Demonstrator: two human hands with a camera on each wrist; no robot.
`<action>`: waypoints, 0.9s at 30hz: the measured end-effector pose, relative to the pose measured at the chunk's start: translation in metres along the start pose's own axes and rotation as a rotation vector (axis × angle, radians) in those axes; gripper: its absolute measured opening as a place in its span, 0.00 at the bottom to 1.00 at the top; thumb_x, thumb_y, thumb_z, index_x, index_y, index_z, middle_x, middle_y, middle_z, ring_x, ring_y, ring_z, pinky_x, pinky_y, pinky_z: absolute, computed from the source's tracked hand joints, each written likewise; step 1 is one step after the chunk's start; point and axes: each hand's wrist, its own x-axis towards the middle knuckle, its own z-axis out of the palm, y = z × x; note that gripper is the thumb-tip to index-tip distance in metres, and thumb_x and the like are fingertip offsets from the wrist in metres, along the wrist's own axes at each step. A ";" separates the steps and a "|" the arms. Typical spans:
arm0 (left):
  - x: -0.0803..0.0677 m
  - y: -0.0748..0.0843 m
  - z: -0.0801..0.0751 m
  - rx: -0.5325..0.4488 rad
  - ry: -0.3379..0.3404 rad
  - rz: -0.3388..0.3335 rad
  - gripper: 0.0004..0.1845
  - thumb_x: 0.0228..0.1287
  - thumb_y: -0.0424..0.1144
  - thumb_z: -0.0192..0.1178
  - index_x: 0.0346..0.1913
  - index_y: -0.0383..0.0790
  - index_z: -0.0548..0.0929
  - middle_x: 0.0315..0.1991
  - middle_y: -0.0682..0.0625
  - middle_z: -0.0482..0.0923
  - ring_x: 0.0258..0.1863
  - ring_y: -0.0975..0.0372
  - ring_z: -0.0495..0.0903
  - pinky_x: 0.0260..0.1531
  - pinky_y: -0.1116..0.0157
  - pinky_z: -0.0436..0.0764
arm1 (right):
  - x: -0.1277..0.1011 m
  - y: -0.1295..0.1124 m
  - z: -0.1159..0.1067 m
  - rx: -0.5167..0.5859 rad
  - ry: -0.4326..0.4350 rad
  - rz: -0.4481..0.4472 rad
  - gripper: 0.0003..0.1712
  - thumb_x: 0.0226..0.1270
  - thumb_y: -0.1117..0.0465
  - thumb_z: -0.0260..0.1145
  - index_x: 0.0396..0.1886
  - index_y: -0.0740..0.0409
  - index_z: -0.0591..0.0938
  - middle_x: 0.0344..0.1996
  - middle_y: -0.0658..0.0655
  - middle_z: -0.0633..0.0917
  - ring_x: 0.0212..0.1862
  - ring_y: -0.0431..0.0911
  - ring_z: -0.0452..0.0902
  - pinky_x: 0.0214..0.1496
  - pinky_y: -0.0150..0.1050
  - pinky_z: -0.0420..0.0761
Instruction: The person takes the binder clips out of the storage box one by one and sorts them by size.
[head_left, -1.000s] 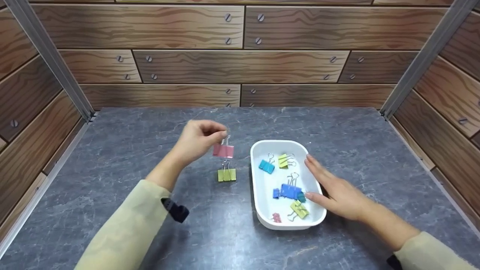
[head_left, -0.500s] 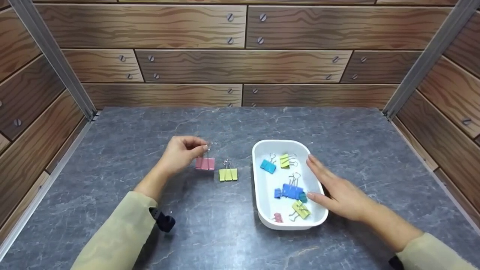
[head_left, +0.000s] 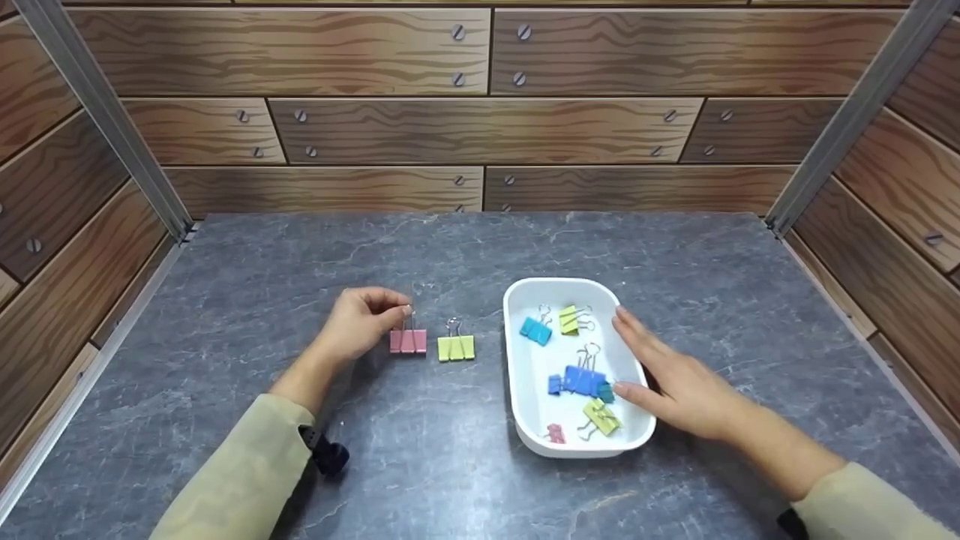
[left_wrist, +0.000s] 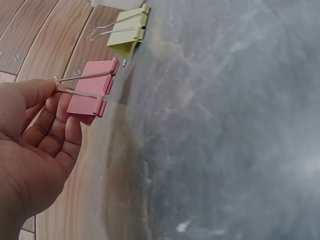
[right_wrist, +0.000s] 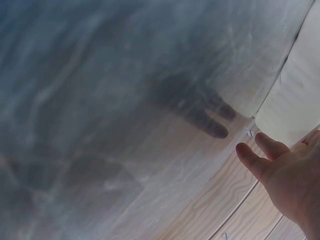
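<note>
The left hand (head_left: 360, 324) pinches the wire handles of a pink clip (head_left: 408, 341) between thumb and fingertips. The clip sits low on the gray table (head_left: 450, 465), or just above it — I cannot tell if it touches. Just beside it, to the right, a green clip (head_left: 456, 348) stands on the table, and the two are close but apart. In the left wrist view the thumb and first finger press the two thin wires together, and the other fingers curl loosely under.

The right hand (head_left: 675, 382) lies flat with its fingers straight and a little spread. It rests against the right side of the white tray (head_left: 517, 420), holding nothing. In the tray lie more clips — two blue ones, a teal one, two green ones and a tiny pink one.

The pink clip looks small and light, I think, so two fingers are enough. Its body is stiff metal and likely smooth, so it could slip. The wire handles are the best place to hold it. They can swing, so the clip may dangle and turn.
</note>
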 end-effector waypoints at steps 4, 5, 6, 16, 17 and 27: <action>-0.002 -0.004 0.001 -0.019 -0.005 -0.014 0.07 0.68 0.28 0.68 0.45 0.28 0.90 0.30 0.50 0.86 0.31 0.63 0.81 0.32 0.70 0.80 | 0.000 0.000 0.000 0.000 -0.006 0.008 0.49 0.80 0.39 0.61 0.88 0.50 0.51 0.87 0.54 0.49 0.73 0.69 0.69 0.67 0.68 0.74; -0.002 -0.005 0.000 -0.023 -0.005 -0.018 0.07 0.68 0.28 0.68 0.45 0.28 0.90 0.30 0.49 0.86 0.31 0.63 0.81 0.32 0.69 0.81 | 0.000 0.000 0.000 0.000 -0.008 0.010 0.49 0.80 0.39 0.61 0.88 0.50 0.51 0.87 0.54 0.49 0.73 0.69 0.69 0.67 0.68 0.74; -0.003 -0.006 0.000 -0.027 -0.007 -0.021 0.07 0.68 0.28 0.68 0.45 0.27 0.90 0.30 0.48 0.86 0.31 0.63 0.81 0.32 0.69 0.81 | 0.000 0.000 0.000 0.000 -0.010 0.010 0.50 0.80 0.39 0.61 0.88 0.50 0.50 0.87 0.55 0.49 0.73 0.69 0.69 0.67 0.68 0.74; -0.007 -0.008 0.002 -0.043 -0.022 -0.015 0.06 0.68 0.28 0.67 0.44 0.28 0.90 0.30 0.47 0.86 0.30 0.62 0.82 0.32 0.68 0.82 | -0.001 0.001 0.000 0.004 -0.009 0.009 0.49 0.80 0.39 0.61 0.88 0.49 0.50 0.87 0.54 0.49 0.73 0.69 0.68 0.68 0.68 0.73; -0.007 -0.007 0.002 -0.047 -0.023 -0.016 0.06 0.68 0.27 0.67 0.44 0.28 0.90 0.30 0.47 0.86 0.30 0.62 0.82 0.32 0.68 0.82 | -0.001 0.001 0.000 0.004 -0.008 0.008 0.49 0.80 0.39 0.61 0.88 0.50 0.50 0.87 0.54 0.49 0.74 0.68 0.68 0.68 0.68 0.73; -0.009 -0.010 0.003 -0.047 -0.012 -0.018 0.06 0.68 0.27 0.67 0.43 0.27 0.90 0.30 0.46 0.86 0.30 0.63 0.82 0.31 0.70 0.80 | -0.001 0.001 0.000 0.004 -0.003 0.002 0.49 0.80 0.40 0.61 0.88 0.51 0.51 0.87 0.54 0.50 0.74 0.68 0.67 0.69 0.68 0.72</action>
